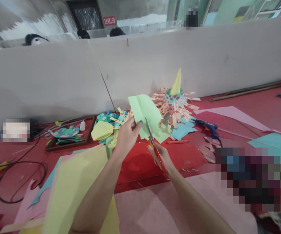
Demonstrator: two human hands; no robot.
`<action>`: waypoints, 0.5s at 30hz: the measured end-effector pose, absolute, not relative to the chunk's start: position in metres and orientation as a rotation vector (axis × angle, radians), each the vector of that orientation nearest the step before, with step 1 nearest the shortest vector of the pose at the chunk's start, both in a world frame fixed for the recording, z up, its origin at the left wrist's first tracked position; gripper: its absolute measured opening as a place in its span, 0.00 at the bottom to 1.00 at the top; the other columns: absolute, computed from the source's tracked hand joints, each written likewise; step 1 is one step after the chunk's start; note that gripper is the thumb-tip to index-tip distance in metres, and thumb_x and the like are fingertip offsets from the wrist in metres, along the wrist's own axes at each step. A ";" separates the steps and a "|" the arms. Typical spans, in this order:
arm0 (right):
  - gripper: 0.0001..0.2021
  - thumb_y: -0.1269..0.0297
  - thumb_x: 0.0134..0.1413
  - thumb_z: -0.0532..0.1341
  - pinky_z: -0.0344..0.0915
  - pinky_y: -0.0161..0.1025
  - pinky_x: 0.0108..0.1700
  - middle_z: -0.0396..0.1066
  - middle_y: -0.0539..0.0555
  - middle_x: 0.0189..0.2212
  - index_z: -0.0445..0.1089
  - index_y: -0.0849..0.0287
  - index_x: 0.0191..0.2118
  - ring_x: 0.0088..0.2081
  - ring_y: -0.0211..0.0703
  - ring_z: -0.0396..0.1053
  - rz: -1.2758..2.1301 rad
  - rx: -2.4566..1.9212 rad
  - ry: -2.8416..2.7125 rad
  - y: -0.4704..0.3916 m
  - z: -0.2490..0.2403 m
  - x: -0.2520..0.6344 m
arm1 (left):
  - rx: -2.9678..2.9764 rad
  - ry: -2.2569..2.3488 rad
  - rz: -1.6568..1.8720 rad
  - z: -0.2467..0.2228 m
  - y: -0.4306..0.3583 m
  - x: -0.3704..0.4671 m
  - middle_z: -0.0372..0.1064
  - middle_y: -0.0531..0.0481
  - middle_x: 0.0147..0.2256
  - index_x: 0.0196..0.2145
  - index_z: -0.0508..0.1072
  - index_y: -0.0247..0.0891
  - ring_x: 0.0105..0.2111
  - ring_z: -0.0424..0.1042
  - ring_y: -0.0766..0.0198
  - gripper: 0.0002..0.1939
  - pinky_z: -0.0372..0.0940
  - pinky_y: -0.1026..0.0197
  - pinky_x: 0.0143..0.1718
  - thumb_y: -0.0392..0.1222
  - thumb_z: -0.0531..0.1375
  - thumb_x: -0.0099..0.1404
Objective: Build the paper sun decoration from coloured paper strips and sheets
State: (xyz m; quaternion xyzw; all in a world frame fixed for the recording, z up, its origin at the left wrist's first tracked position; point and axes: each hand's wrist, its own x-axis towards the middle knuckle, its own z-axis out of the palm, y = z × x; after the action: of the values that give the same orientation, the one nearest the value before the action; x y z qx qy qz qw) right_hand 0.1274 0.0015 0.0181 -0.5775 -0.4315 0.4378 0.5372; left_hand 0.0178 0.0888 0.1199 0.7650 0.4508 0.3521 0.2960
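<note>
A light green sheet of paper (149, 113) is held up in front of me, with a fold line near its left part. My left hand (128, 133) pinches its left lower edge between thumb and fingers. My right hand (162, 157) grips the orange-handled scissors (159, 155), whose blades point up and left against the sheet. Whether the blades are apart is hard to tell. Behind the sheet, to the right, stands a paper craft (176, 104) with a yellow cone and fringed, patterned strips. Beneath my hands lies a red sheet (133, 165).
A blue glue gun (207, 127) lies right of the craft, near a pink crayon-like stick (177, 142). Yellow sheets (79, 185) are stacked at left front. A wooden tray (89, 133) holds paper pieces and a white bottle (82, 125). A grey partition (57, 78) stands behind.
</note>
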 end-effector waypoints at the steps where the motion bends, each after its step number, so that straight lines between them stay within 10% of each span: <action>1: 0.19 0.45 0.48 0.56 0.44 0.31 0.19 0.48 0.42 0.14 0.58 0.57 0.28 0.16 0.30 0.47 1.046 -1.371 -1.029 0.002 0.018 0.128 | 2.038 1.200 0.936 0.119 0.089 0.018 0.51 0.59 0.17 0.21 0.56 0.40 0.19 0.52 0.70 0.11 0.48 0.66 0.23 0.43 0.52 0.59; 15: 0.19 0.45 0.47 0.57 0.45 0.32 0.20 0.48 0.42 0.15 0.57 0.57 0.25 0.17 0.30 0.47 1.049 -1.359 -1.050 0.003 0.017 0.127 | 2.044 1.218 1.033 0.116 0.092 0.019 0.52 0.59 0.19 0.22 0.55 0.39 0.20 0.52 0.71 0.11 0.47 0.67 0.23 0.40 0.52 0.59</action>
State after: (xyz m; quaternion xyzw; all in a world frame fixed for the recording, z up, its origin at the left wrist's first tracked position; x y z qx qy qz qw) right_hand 0.1274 0.0026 0.0173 -0.5706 -0.4407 0.4405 0.5349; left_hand 0.0188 0.0918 0.1161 0.7586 0.4519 0.3834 0.2705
